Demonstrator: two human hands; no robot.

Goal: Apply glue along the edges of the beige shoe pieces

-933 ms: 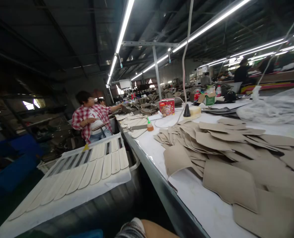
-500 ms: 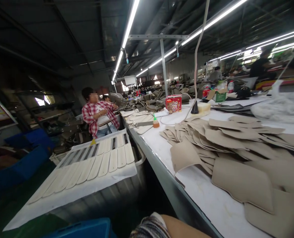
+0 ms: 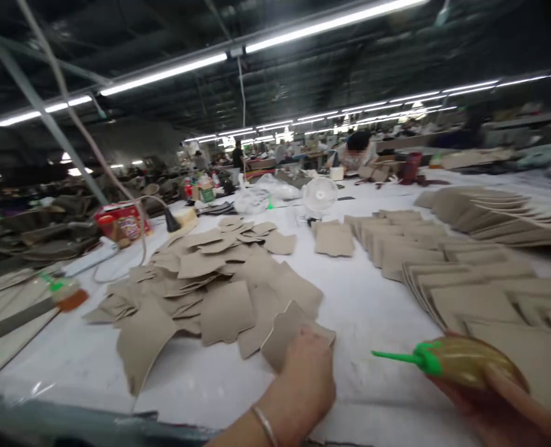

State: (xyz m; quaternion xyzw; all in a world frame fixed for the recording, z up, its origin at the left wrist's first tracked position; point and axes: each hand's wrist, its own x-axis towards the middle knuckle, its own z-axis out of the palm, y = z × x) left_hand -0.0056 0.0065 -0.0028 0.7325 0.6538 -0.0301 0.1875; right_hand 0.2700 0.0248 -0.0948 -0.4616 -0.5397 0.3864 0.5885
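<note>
The left hand's fingers are curled over the near edge of a tan cut piece just below the middle of the frame. They appear to pinch it, though the back of the hand hides the fingertips. The piece tilts up off the white table, probably because it is being lifted clear of the loose heap it overlaps. A thin bracelet sits on that wrist at the bottom edge.

In the lower right corner the right hand is wrapped around a yellowish bottle. It lies nearly level, and its green nozzle points left toward the held piece, near it but not touching. That grip seems to keep the tip close at hand.

The heap spreads left and upward. At right, more pieces lie in neat overlapping rows, apparently kept sorted apart from the heap. A small white fan stands beyond them at centre, a red box at upper left, and a second bottle lies at the left edge. Other people work at tables far back.
</note>
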